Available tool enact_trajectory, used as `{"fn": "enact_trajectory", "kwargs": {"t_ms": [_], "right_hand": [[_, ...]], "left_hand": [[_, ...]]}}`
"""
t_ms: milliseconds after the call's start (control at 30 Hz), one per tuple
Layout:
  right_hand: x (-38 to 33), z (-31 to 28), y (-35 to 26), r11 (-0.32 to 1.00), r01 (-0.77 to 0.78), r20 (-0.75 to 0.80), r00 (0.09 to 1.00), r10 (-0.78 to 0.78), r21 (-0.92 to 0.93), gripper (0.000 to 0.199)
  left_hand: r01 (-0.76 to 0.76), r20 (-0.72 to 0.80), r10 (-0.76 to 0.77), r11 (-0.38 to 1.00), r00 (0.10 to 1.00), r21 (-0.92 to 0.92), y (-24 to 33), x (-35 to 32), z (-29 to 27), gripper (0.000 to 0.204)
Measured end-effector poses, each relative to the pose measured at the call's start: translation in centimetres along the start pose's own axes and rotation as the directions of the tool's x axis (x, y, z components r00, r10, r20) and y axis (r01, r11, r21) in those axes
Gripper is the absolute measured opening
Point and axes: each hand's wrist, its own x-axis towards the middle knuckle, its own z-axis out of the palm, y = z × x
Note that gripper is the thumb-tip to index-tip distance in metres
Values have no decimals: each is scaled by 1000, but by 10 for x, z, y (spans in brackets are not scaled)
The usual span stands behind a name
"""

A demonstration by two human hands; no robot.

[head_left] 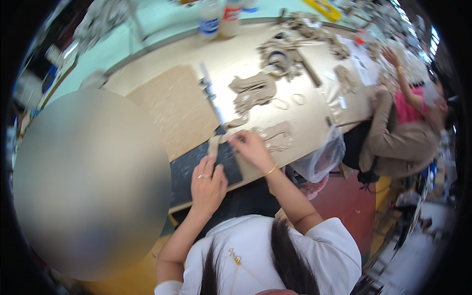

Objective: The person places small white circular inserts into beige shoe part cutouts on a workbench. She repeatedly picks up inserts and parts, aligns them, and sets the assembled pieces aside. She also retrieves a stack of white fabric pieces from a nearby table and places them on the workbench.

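A short beige fabric strip (214,146) lies bent over a dark board (230,164) at the table's near edge. My left hand (209,187) has its fingertips on the strip's near end, pressing it with the fingers slightly curved. My right hand (250,147) pinches the strip's other end between thumb and fingers. Just beyond, a folded pile of beige strips (254,91) trails a tail toward my hands. More beige strips (278,136) lie to the right of my right hand, partly blurred.
A brown board (172,105) lies left of a ruler-like strip (211,96). Elastic-looking loops (298,99), a tape roll (278,64) and bottles (209,22) stand farther off. A clear plastic bag (322,155) hangs at the right edge. Another person (408,125) sits at right.
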Motion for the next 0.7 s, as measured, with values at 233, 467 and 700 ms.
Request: {"fn": "enact_trajectory", "kwargs": {"t_ms": [233, 467, 700], "right_hand": [[3, -10, -17, 997, -63, 1, 998, 63, 42, 28], [0, -5, -38, 993, 118, -51, 992, -116, 23, 25], [-12, -12, -23, 962, 261, -95, 959, -268, -85, 15]], "left_hand": [[-45, 6, 45, 999, 999, 6, 2, 6, 4, 22], [-22, 2, 22, 998, 1000, -54, 0, 4, -7, 21], [-119, 8, 120, 986, 993, -114, -14, -11, -10, 31]]}}
